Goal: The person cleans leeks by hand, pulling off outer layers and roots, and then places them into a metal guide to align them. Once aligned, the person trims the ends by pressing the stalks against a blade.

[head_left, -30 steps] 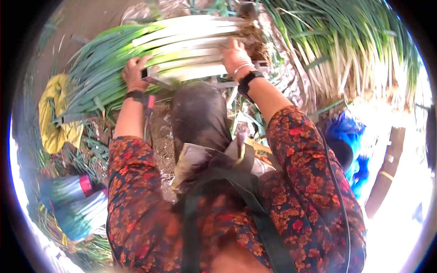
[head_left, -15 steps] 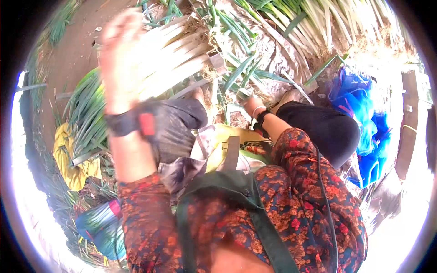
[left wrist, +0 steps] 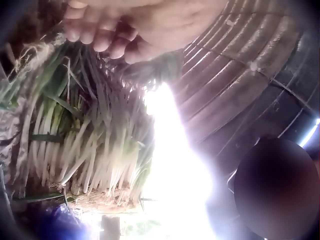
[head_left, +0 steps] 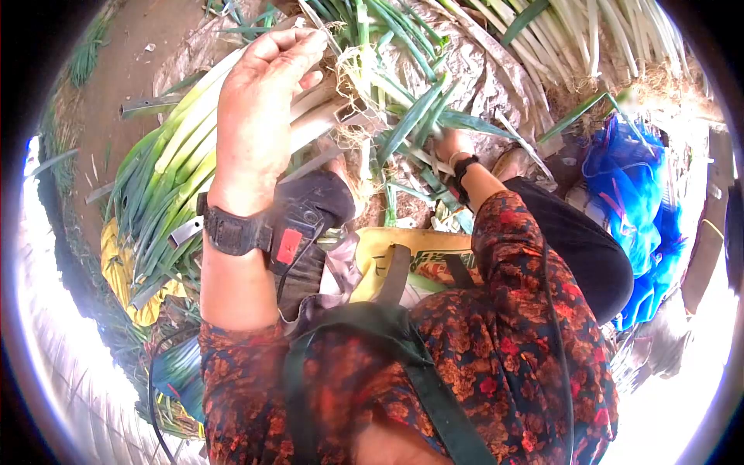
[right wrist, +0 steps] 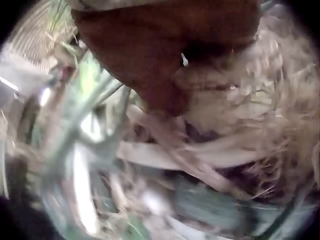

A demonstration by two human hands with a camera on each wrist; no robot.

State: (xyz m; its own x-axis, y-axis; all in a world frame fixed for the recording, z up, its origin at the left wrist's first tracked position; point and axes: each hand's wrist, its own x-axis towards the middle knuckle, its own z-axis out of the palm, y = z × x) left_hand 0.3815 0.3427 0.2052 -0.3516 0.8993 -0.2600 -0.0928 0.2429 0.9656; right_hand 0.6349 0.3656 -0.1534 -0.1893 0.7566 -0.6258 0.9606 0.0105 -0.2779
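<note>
My left hand is raised over a bundle of leeks and covers part of it in the head view. Its fingers are loosely bent with nothing between them, as the left wrist view also shows. The leeks lie in a metal frame, green leaves to the left, roots to the right. Low by the ground, my right hand reaches among loose leek leaves beside a foot. In the blurred right wrist view, its fingertips are right at dry stalks; I cannot tell whether they pinch one.
A large heap of leeks lies at the back right. Blue netting is beside my right knee, and a yellow cloth lies at the left. A yellow printed bag is between my legs, with tied leeks at the lower left.
Both hands were on the leek bundle. The left has lifted off it, and the right has moved down to the litter near the foot. The head view has swung right.
</note>
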